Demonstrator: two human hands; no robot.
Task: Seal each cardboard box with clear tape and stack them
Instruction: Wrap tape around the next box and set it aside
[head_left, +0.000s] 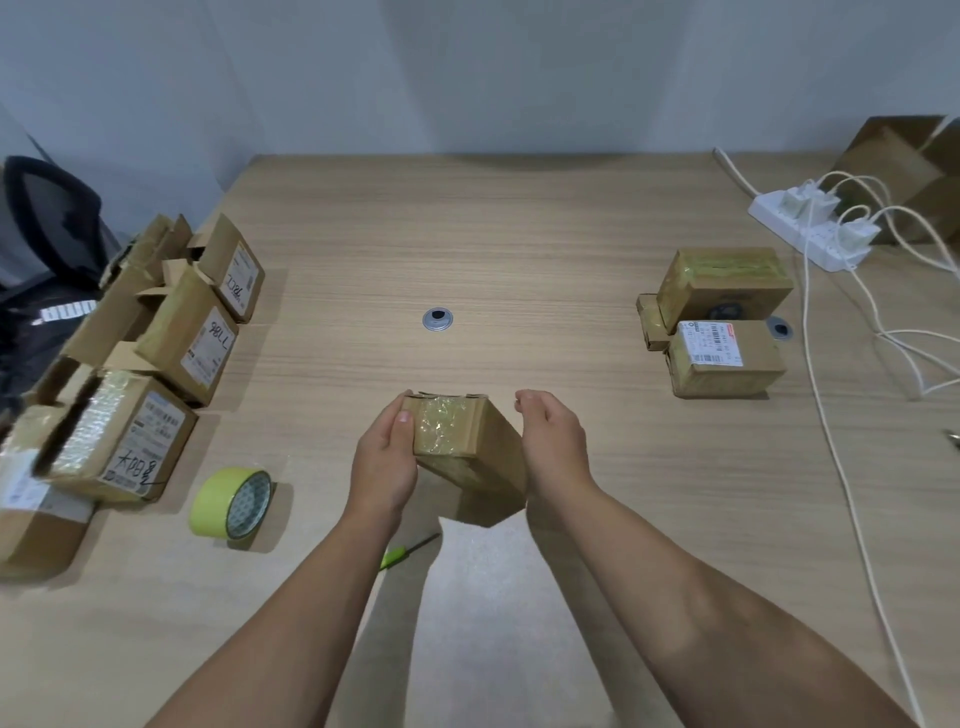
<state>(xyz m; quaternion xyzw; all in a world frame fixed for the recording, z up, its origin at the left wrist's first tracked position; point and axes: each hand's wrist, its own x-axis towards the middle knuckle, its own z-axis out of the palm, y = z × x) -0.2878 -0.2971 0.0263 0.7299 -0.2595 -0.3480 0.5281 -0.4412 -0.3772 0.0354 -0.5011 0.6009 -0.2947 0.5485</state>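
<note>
Cardboard box (493, 452), crinkled tape (439, 428) atop | left grip (384, 457) holds it | right grip (553, 441) slack beside

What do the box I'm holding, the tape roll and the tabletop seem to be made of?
The box: matte brown cardboard, raw flap edges showing; a glossy, wrinkled patch on top looks like clear tape. The tape roll: shiny yellow-green plastic film, wound in layers. The table: light wood grain, matte, probably laminate; too even to be sure.

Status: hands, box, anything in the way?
Left hand grips small box, thumb on taped top. Right hand beside it, fingers curled, contact unclear. Tape roll at left; nothing between box and sealed boxes at right.
</note>
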